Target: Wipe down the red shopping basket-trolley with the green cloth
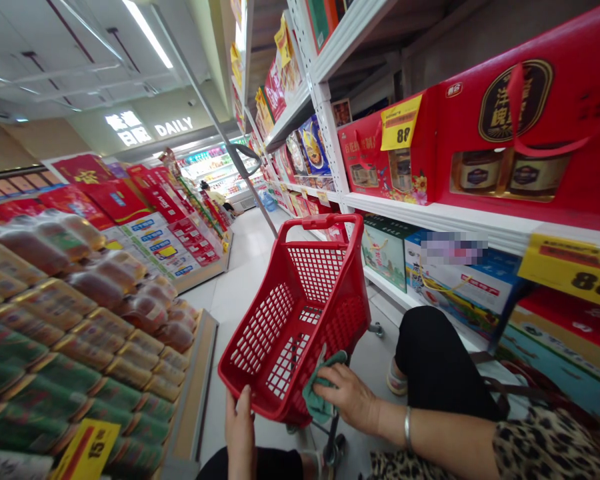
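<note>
A red plastic shopping basket on wheels stands tilted in the aisle in front of me, its long grey pull handle slanting up to the left. My left hand grips the basket's near rim from below. My right hand presses a green cloth against the basket's lower outer side. A silver bangle sits on my right wrist, with a leopard-print sleeve behind it. My knee in black trousers is bent at the right.
White shelves on the right carry red gift boxes and yellow price tags. On the left, stacked packaged goods fill a low display. Behind it are red boxes. The pale aisle floor runs ahead, with a person far down it.
</note>
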### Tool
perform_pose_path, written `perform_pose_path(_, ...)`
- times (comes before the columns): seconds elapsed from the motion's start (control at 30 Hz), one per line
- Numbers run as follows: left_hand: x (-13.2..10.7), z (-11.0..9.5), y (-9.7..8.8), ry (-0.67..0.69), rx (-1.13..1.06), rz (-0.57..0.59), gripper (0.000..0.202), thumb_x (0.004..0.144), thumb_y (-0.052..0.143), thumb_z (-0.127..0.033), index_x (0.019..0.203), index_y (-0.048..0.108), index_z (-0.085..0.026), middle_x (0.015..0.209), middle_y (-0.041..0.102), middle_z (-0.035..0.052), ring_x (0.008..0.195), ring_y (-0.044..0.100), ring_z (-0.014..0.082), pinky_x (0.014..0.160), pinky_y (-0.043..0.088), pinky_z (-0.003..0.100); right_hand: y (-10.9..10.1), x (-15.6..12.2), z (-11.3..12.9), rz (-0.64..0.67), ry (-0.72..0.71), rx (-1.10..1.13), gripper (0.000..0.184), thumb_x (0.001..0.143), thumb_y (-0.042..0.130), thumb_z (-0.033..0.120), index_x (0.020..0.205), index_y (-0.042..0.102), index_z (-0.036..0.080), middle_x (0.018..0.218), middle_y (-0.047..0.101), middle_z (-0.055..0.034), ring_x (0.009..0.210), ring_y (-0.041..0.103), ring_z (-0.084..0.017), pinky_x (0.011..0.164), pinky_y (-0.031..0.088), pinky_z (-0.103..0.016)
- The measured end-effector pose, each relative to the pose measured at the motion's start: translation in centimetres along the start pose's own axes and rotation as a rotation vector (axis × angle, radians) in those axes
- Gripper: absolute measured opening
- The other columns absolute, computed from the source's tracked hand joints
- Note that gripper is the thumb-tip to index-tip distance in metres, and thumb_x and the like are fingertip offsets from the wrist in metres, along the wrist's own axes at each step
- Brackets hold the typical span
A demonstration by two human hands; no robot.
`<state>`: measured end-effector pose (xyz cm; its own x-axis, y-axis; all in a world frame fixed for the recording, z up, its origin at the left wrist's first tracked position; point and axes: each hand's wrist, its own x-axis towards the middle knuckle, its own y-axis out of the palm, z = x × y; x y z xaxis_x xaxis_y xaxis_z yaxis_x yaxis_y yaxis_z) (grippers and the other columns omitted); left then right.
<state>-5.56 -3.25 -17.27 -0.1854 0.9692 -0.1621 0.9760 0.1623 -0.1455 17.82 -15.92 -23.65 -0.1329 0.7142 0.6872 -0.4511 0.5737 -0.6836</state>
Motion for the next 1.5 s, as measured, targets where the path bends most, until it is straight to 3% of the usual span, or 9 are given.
perform_pose_path(0.2,-1.0,-0.7,0.4,0.008,-0.008,-0.001,0.079,0.083,0.070,-0.047,0.156,0.047,-0.029,0.146,0.063,0.0126,0.121,0.069,0.0302,0.094,0.060,0.041,-0.8,0.2,-0.5,0.057,0.059,-0.036,0.044,0.081,0.066,0.008,0.119,0.070,0.029,0.142,0.061,-0.0078,0.099,0.062,-0.022,0.088,0.053,-0.035)
perform_pose_path(0.4,-2.7,-2.3,1.2,0.012,-0.034,-0.004,0.069,0.087,0.066,-0.038,0.154,0.051,-0.028,0.141,0.066,0.0113,0.117,0.070,0.0274,0.095,0.060,0.039,-0.5,0.2,-0.2,0.104,0.108,-0.017,0.037,0.079,0.064,0.005,0.111,0.070,0.023,0.115,0.066,-0.0080,0.096,0.062,-0.022,0.083,0.052,-0.031)
perform_pose_path(0.5,-2.7,-2.2,1.1,0.008,-0.039,0.000,0.069,0.086,0.066,-0.038,0.153,0.052,-0.028,0.141,0.066,0.0112,0.115,0.071,0.0271,0.093,0.061,0.039,-0.4,0.1,0.2,0.093,0.038,-0.008,0.028,0.086,0.065,0.007,0.108,0.069,0.023,0.106,0.065,-0.0062,0.091,0.059,-0.020,0.081,0.050,-0.030)
perform_pose_path(0.7,-2.2,-1.5,0.6,0.053,-0.010,0.027,0.072,0.085,0.068,-0.045,0.153,0.052,-0.030,0.140,0.066,0.0109,0.114,0.070,0.0272,0.093,0.061,0.040,-0.8,0.2,0.4,-0.023,-0.267,-0.070,0.007,0.098,0.064,0.019,0.101,0.068,0.024,0.094,0.065,-0.0042,0.079,0.053,-0.018,0.073,0.044,-0.031)
perform_pose_path(0.93,-1.9,-1.4,0.3,0.049,0.008,0.036,0.073,0.083,0.070,-0.049,0.152,0.054,-0.030,0.144,0.065,0.0097,0.118,0.069,0.0278,0.096,0.059,0.039,-1.1,1.3,-3.5,-0.057,-0.271,-0.163,0.013,0.101,0.059,0.021,0.100,0.070,0.028,0.100,0.071,-0.0031,0.086,0.057,-0.018,0.082,0.042,-0.037)
perform_pose_path(1.3,-1.7,-1.2,0.4,0.058,0.026,0.037,0.071,0.082,0.070,-0.051,0.148,0.057,-0.030,0.142,0.065,0.0097,0.116,0.069,0.0278,0.093,0.059,0.038,-4.9,2.3,-9.4,-0.108,-0.125,-0.129,0.024,0.105,0.051,0.016,0.102,0.074,0.025,0.106,0.076,-0.0059,0.089,0.062,-0.018,0.088,0.043,-0.038)
perform_pose_path(1.4,-1.7,-1.1,0.3,0.059,0.026,0.033,0.071,0.082,0.070,-0.052,0.148,0.057,-0.030,0.142,0.065,0.0105,0.115,0.070,0.0288,0.094,0.059,0.041,-6.4,2.9,-8.9,-0.166,-0.100,-0.197,0.030,0.108,0.044,0.016,0.107,0.074,0.023,0.108,0.076,-0.0076,0.090,0.063,-0.018,0.088,0.045,-0.038)
perform_pose_path(1.5,-1.7,-1.0,0.4,0.098,0.053,0.008,0.069,0.083,0.068,-0.052,0.148,0.058,-0.029,0.138,0.068,0.0119,0.110,0.072,0.0293,0.091,0.060,0.043,-8.0,4.1,-6.7,-0.246,-0.166,-0.222,0.031,0.107,0.043,0.014,0.116,0.072,0.022,0.114,0.076,-0.0090,0.101,0.064,-0.019,0.094,0.046,-0.040)
